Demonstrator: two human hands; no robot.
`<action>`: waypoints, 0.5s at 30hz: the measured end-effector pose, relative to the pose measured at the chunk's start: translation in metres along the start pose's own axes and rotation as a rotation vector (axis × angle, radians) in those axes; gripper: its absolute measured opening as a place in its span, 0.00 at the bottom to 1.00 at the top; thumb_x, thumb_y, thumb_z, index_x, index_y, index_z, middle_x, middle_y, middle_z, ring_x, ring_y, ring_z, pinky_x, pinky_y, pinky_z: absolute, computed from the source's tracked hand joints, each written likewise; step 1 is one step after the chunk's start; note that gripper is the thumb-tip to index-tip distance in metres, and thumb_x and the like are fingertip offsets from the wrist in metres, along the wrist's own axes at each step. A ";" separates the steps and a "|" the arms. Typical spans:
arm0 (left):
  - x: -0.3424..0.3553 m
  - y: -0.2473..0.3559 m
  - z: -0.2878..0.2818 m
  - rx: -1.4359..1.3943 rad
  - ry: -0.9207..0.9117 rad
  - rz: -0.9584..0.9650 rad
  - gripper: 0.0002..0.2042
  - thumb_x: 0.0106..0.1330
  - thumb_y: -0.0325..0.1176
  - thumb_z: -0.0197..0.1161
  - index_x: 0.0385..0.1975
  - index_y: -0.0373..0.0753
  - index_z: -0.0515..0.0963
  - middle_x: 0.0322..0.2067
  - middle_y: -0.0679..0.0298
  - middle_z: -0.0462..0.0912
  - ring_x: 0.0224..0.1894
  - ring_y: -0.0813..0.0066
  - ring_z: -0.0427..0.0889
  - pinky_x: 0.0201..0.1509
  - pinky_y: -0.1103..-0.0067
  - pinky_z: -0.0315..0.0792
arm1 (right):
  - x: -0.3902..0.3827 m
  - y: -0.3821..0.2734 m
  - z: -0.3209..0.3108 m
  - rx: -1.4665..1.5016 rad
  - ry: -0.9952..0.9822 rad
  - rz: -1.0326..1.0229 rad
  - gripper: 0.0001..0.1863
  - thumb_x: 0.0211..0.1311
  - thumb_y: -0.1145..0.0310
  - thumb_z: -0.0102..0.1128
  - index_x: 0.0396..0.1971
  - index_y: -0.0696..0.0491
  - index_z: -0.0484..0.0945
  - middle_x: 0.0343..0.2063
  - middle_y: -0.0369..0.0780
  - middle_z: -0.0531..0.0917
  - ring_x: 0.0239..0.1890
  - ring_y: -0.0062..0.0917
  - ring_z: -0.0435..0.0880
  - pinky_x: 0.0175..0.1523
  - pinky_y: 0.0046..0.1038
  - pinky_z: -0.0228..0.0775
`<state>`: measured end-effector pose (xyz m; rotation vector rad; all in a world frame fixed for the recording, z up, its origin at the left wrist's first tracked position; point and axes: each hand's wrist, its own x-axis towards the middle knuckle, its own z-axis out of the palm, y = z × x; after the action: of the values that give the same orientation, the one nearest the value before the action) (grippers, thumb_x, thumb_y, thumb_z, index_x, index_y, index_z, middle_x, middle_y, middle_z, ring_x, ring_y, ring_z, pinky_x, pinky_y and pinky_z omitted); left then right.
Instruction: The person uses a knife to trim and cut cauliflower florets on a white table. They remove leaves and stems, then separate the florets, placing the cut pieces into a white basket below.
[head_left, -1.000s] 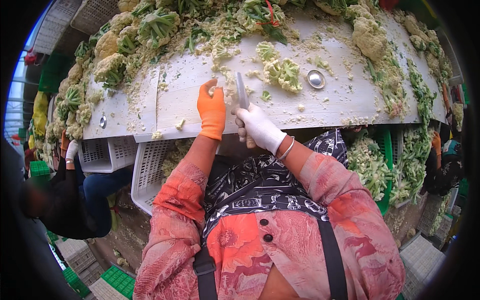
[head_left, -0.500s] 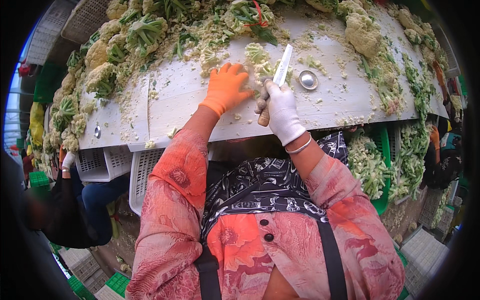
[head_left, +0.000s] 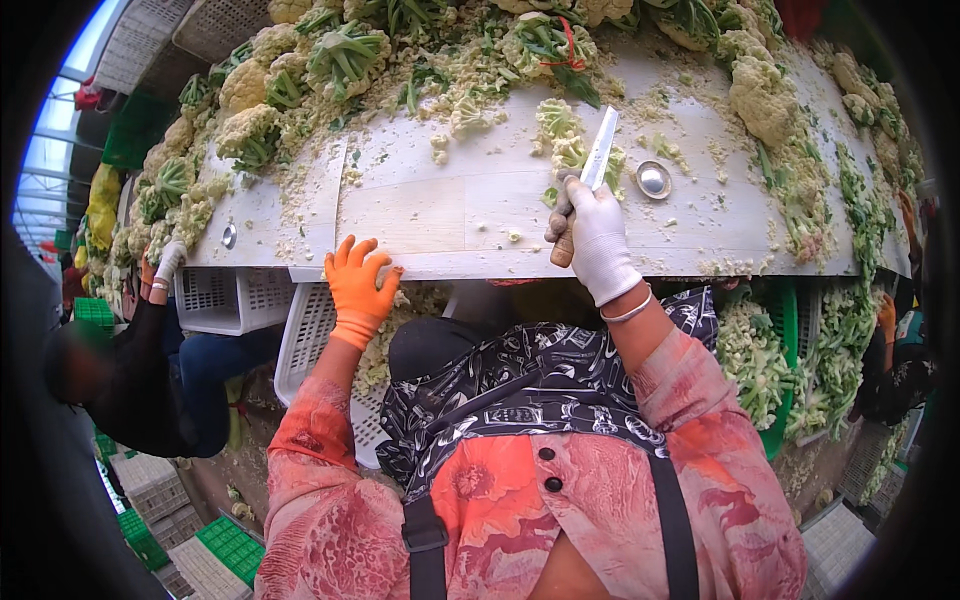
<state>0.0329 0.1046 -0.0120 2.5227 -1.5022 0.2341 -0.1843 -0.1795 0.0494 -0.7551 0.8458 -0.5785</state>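
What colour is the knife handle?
Light brown on the handle's visible end; best seen in the head view.

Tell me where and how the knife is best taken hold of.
Probably by its brown handle, coming from the wearer's near side, as the white-gloved right hand does: the blade points away from the body, while the handle's butt sticks out of the fist toward the wearer.

Knife (head_left: 600, 150) over table (head_left: 420, 215); cauliflowers (head_left: 348, 58) beyond

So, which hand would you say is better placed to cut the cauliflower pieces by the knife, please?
Probably the right hand: it grips the knife beside those cauliflower pieces; the open left hand is at the edge of the table.
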 end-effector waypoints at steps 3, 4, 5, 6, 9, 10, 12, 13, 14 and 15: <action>0.058 0.017 0.016 -0.139 0.083 -0.052 0.12 0.63 0.40 0.68 0.44 0.44 0.82 0.55 0.59 0.80 0.65 0.50 0.69 0.67 0.57 0.62 | -0.005 0.000 0.006 -0.033 -0.006 -0.006 0.12 0.73 0.67 0.50 0.49 0.58 0.71 0.24 0.33 0.71 0.18 0.17 0.71 0.22 0.25 0.71; 0.082 0.023 0.024 -0.192 0.078 -0.040 0.15 0.64 0.41 0.68 0.47 0.43 0.81 0.56 0.57 0.79 0.66 0.49 0.69 0.67 0.59 0.63 | -0.004 0.001 0.007 -0.037 -0.013 -0.008 0.12 0.73 0.67 0.50 0.49 0.58 0.71 0.24 0.33 0.71 0.18 0.17 0.71 0.22 0.25 0.71; 0.109 0.028 0.038 -0.243 0.063 -0.015 0.20 0.64 0.42 0.68 0.53 0.42 0.79 0.59 0.55 0.77 0.66 0.48 0.68 0.68 0.59 0.63 | -0.002 0.003 0.005 -0.042 -0.010 -0.018 0.11 0.73 0.67 0.51 0.49 0.58 0.71 0.24 0.33 0.71 0.18 0.18 0.71 0.22 0.25 0.71; 0.132 0.035 0.049 -0.256 0.071 -0.016 0.23 0.64 0.42 0.67 0.57 0.41 0.76 0.61 0.53 0.75 0.67 0.48 0.68 0.70 0.60 0.62 | 0.000 0.004 0.004 -0.047 -0.012 -0.025 0.11 0.73 0.67 0.51 0.48 0.57 0.71 0.24 0.33 0.71 0.18 0.18 0.71 0.22 0.25 0.71; 0.180 0.049 0.078 -0.211 0.115 -0.078 0.21 0.63 0.40 0.67 0.55 0.42 0.78 0.59 0.56 0.77 0.64 0.50 0.70 0.68 0.62 0.64 | 0.001 0.002 0.003 -0.037 0.002 -0.009 0.10 0.73 0.68 0.51 0.48 0.57 0.71 0.24 0.33 0.71 0.18 0.18 0.71 0.22 0.26 0.71; 0.181 0.049 0.079 -0.221 0.061 -0.085 0.18 0.63 0.40 0.67 0.51 0.41 0.79 0.56 0.57 0.78 0.62 0.50 0.71 0.66 0.62 0.65 | 0.001 0.002 0.003 -0.043 -0.002 -0.004 0.10 0.73 0.68 0.51 0.48 0.57 0.71 0.24 0.33 0.71 0.18 0.18 0.71 0.22 0.26 0.71; 0.182 0.047 0.078 -0.240 -0.047 -0.095 0.14 0.62 0.38 0.68 0.44 0.41 0.81 0.51 0.58 0.80 0.58 0.52 0.74 0.63 0.62 0.67 | 0.000 0.001 0.004 -0.053 -0.008 0.004 0.10 0.74 0.68 0.51 0.48 0.57 0.71 0.24 0.34 0.72 0.18 0.18 0.71 0.22 0.26 0.71; 0.174 0.045 0.077 -0.229 -0.003 -0.073 0.12 0.61 0.37 0.68 0.41 0.41 0.80 0.48 0.59 0.80 0.56 0.52 0.75 0.61 0.62 0.68 | 0.000 0.001 0.003 -0.052 -0.013 0.009 0.10 0.74 0.68 0.51 0.49 0.57 0.70 0.24 0.34 0.72 0.18 0.18 0.71 0.23 0.26 0.71; 0.157 0.041 0.075 -0.218 0.041 -0.052 0.10 0.61 0.36 0.68 0.38 0.41 0.80 0.46 0.59 0.81 0.54 0.53 0.76 0.60 0.62 0.68 | 0.001 0.002 0.003 -0.052 -0.018 0.015 0.10 0.74 0.68 0.51 0.49 0.57 0.70 0.24 0.34 0.72 0.18 0.19 0.71 0.23 0.27 0.71; 0.137 0.036 0.072 -0.206 0.087 -0.031 0.08 0.60 0.35 0.68 0.35 0.40 0.80 0.43 0.59 0.81 0.52 0.53 0.76 0.58 0.62 0.69 | 0.001 0.002 0.003 -0.051 -0.026 0.020 0.10 0.74 0.68 0.51 0.49 0.57 0.70 0.24 0.34 0.72 0.18 0.19 0.71 0.23 0.27 0.71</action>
<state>0.0688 -0.0467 -0.0466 2.3420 -1.3780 0.1721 -0.1815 -0.1776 0.0485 -0.7981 0.8452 -0.5301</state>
